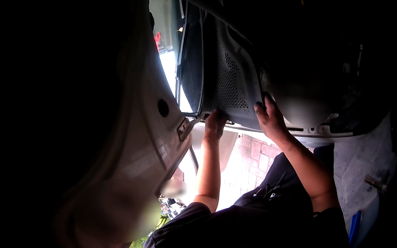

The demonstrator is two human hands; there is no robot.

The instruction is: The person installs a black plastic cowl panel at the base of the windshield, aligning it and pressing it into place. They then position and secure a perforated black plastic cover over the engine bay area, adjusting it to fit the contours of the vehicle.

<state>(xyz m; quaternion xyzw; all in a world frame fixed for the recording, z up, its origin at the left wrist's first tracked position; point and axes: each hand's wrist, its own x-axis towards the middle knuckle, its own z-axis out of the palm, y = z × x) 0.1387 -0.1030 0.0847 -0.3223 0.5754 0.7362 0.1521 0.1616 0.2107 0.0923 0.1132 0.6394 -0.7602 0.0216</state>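
Observation:
A dark plastic panel (233, 74) with a perforated field lies beside the windshield (190, 62) in the upper middle. My left hand (213, 124) holds its near lower left corner, fingertips partly hidden behind the edge. My right hand (271, 120) grips the panel's right edge, with thumb and fingers either side of it. A metal hinge (184, 128) is just left of my left hand.
A light-painted car body panel (147, 136) with a round hole spans the left. A dark engine bay (318, 82) is at the right, above a metal rim. Paving (260, 157) shows below; a blue object (355, 227) sits at lower right.

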